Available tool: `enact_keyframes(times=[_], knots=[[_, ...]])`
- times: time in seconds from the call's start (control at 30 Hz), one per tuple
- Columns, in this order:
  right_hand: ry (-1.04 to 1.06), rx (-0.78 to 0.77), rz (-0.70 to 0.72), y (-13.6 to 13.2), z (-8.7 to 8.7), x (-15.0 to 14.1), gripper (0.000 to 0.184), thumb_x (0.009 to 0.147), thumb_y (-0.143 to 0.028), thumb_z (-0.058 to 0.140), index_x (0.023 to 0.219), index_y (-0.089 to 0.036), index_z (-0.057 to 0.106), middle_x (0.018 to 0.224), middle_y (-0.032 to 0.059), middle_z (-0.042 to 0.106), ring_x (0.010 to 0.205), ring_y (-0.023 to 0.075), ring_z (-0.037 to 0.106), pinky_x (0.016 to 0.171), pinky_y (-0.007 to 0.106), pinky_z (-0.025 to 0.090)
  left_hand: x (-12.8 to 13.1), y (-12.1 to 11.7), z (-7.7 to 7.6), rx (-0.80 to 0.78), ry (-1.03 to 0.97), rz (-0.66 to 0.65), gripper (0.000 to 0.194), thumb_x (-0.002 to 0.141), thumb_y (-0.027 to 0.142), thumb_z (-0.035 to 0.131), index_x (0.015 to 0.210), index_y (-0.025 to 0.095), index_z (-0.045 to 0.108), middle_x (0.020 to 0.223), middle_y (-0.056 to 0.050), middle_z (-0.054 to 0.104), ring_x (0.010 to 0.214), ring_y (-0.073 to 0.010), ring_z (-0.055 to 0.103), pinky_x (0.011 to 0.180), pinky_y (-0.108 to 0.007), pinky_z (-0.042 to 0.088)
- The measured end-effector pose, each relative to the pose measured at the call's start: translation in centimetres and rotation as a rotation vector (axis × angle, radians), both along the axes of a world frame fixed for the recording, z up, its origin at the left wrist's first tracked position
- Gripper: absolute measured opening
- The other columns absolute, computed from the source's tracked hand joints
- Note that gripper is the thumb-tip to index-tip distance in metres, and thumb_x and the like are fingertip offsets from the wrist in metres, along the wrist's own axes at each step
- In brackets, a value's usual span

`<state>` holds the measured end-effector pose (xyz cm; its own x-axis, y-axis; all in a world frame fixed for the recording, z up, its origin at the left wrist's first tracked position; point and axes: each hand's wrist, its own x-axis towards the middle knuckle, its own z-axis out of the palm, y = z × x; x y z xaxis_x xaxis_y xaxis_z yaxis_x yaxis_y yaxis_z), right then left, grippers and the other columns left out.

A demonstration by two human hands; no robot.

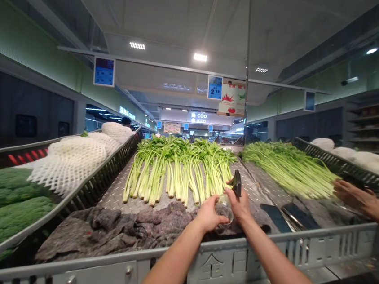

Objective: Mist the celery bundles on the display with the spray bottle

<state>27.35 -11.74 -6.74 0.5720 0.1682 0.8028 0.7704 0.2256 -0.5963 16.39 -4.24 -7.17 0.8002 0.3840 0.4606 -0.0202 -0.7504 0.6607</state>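
I locate a clear rounded object (224,207) between the 2 hands, just right of the left hand (210,213) and left of the right hand (240,205); neither hand is plainly nearer, and I cannot tell its long axis. The left hand is part-curled, thumb and fingers arched around the object's left side, gripping it. The right hand is closed on a black piece (237,183), which projects above its fingers, long axis roughly upright. Beyond the hands lies celery (183,172), pale stalk ends toward them; dark cloth (141,228) lies left of the left hand.
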Motion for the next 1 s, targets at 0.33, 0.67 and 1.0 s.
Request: enact_keyframes(times=[0.33, 0.67, 1.0], knots=[[0.024, -0.072, 0.033, -0.1, 0.0, -0.4, 0.035, 0.07, -0.042, 0.049, 0.095, -0.017, 0.053, 0.088, 0.0057, 0.06, 0.074, 0.018, 0.058, 0.067, 0.03, 0.044, -0.2, 0.1, 0.1, 0.0, 0.034, -0.034, 0.067, 0.044, 0.032, 0.072, 0.105, 0.016, 0.05, 0.1, -0.006, 0.059, 0.09, -0.0216, 0.054, 0.078, -0.029, 0.041], [0.032, -0.124, -0.035, -1.1, -0.1, -1.5, 0.031, 0.069, -0.04, 0.05, 0.089, -0.017, 0.054, 0.082, 0.0043, 0.06, 0.074, 0.0175, 0.057, 0.069, 0.03, 0.044, -0.7, -0.3, 0.4, 0.013, 0.126, -0.101, 0.061, 0.045, 0.03, 0.071, 0.1, 0.013, 0.05, 0.091, -0.005, 0.061, 0.081, -0.0197, 0.055, 0.07, -0.027, 0.042], [0.002, -0.093, -0.104, -1.3, 0.0, -2.5, 0.029, 0.07, -0.038, 0.048, 0.089, -0.016, 0.054, 0.078, 0.0037, 0.06, 0.071, 0.0175, 0.057, 0.067, 0.03, 0.044, -1.1, 0.0, -0.1, 0.019, 0.074, -0.097, 0.063, 0.044, 0.028, 0.072, 0.101, 0.016, 0.05, 0.094, -0.004, 0.06, 0.085, -0.0192, 0.054, 0.073, -0.027, 0.042]])
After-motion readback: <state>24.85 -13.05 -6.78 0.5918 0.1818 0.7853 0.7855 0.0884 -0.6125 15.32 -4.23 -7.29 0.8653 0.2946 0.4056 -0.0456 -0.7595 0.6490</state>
